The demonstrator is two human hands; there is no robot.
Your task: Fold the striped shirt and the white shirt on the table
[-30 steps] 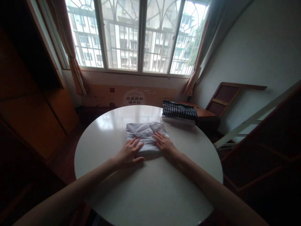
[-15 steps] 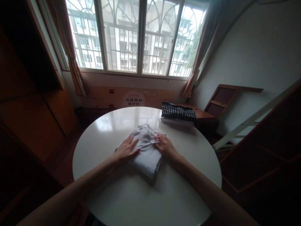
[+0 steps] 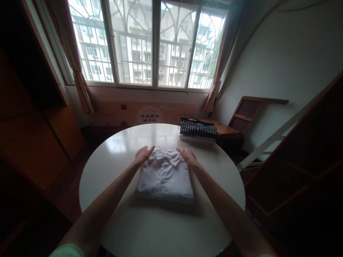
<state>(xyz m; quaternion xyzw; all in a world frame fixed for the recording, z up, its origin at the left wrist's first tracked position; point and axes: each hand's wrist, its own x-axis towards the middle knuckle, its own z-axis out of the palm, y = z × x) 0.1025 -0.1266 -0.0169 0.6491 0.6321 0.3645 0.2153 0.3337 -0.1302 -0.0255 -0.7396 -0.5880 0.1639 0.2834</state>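
Observation:
A light-coloured button-up shirt, folded into a neat rectangle, lies on the round white table. Its collar points away from me and its row of buttons faces up. My left hand is closed on the far left corner by the collar, thumb on top. At the far right corner my right hand grips the shirt the same way. The fingers under the cloth are partly hidden on both sides.
A stack of folded clothes stands at the table's back right, a black-and-white striped garment on top of white ones. Behind it is a wooden chair. A barred window with tied curtains fills the far wall.
Both hands lay flat on the shirt, which sat askew and rumpled at the collar. Now it lies squared to me, collar visible, and the hands hold its far corners. The view shifted slightly.

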